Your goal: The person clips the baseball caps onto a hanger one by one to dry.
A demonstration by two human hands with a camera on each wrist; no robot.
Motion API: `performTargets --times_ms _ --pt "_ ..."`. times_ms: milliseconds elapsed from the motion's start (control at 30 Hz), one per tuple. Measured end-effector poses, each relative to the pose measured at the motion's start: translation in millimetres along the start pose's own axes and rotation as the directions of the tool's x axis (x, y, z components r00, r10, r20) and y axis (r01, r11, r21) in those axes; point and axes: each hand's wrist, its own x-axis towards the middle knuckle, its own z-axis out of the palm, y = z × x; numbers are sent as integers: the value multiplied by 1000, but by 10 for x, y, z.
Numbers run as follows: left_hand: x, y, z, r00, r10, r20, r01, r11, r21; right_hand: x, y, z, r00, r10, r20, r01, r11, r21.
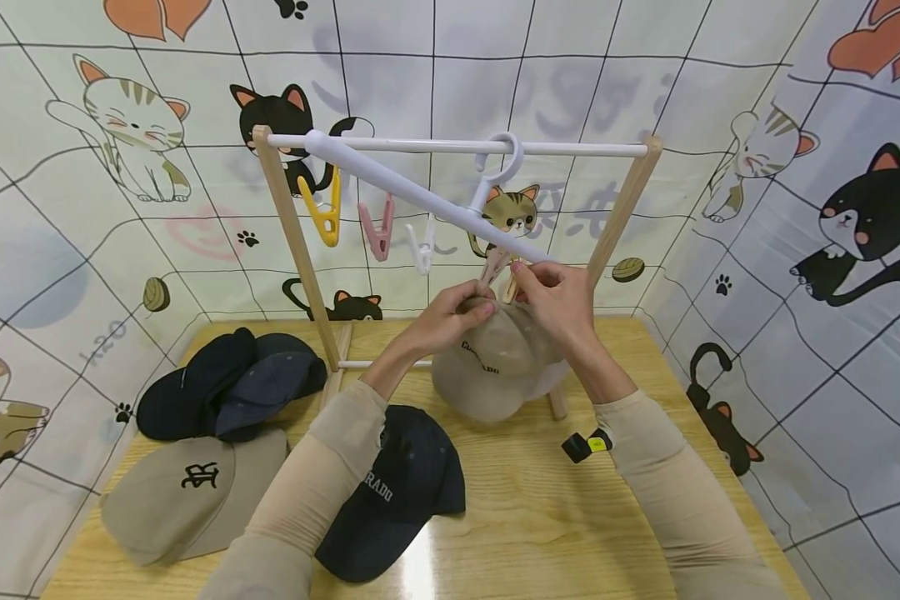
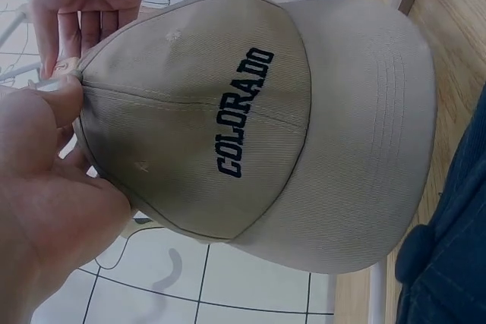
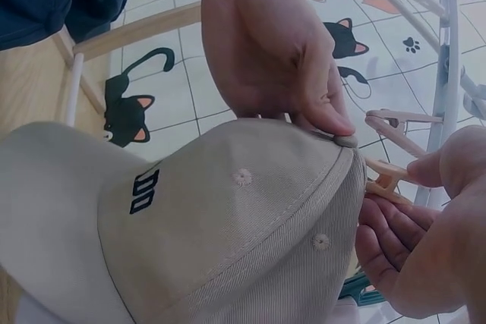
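Observation:
A beige cap (image 1: 487,367) with dark COLORADO lettering (image 2: 244,113) hangs crown up from the hands. My left hand (image 1: 450,321) pinches the cap's crown at its top button, thumb on the near side. My right hand (image 1: 558,304) pinches a pale orange clothespin (image 3: 386,177), whose jaws are at the crown beside the button. Above both hands slants a pale lilac hanger (image 1: 420,197), its hook on the rack's top bar. A pink clothespin (image 1: 495,265) hangs from it close to the left fingers. Yellow (image 1: 330,212), pink (image 1: 377,229) and white (image 1: 422,247) clothespins hang further left.
The rack has wooden legs (image 1: 296,250) and a white top bar (image 1: 570,150). A navy cap (image 1: 401,492) lies on the wooden table (image 1: 525,517) below the left forearm. At the left are a beige cap (image 1: 172,500) and dark caps (image 1: 270,387).

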Motion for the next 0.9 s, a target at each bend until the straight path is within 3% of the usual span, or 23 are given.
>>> performTargets --times_ms 233,533,900 --pt "18 12 4 999 36 1 -36 999 -33 -4 -13 -2 1000 0 -4 0 1000 -3" --pt "29 -10 -5 1000 25 -7 -25 1000 -4 -7 -20 4 1000 -16 14 15 1000 18" --pt "44 11 -15 999 -28 -20 27 997 -66 -6 -27 13 1000 -12 24 12 1000 11"
